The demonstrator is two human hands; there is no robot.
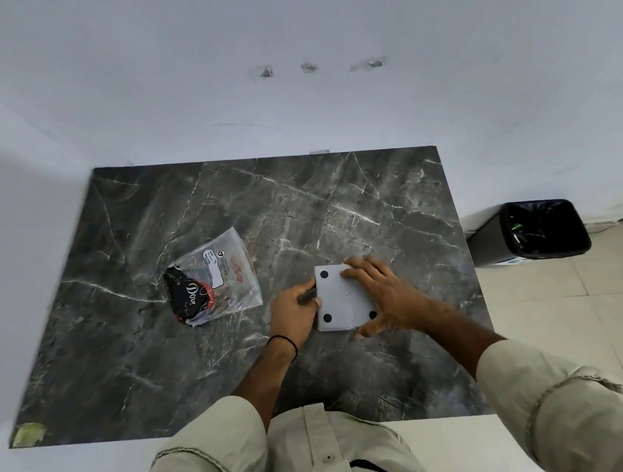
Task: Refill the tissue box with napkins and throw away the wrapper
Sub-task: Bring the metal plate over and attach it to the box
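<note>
1. The hands work together on the tissue box [344, 298], which lies bottom-up, its four dark feet showing, on the tabletop [131, 365] near the front.
2. Left hand [295, 312] curls closed on its left edge, likely steadying it.
3. Right hand [379, 293] lies spread open across the base, probably pressing the panel shut.
4. To the left, the emptied-looking wrapper [216, 278] lies apart.
5. Far right, the bin [539, 229] awaits it.

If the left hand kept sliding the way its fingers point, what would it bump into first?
The left hand points right, at the tissue box, which it already touches. Past it lies the right hand.
</note>
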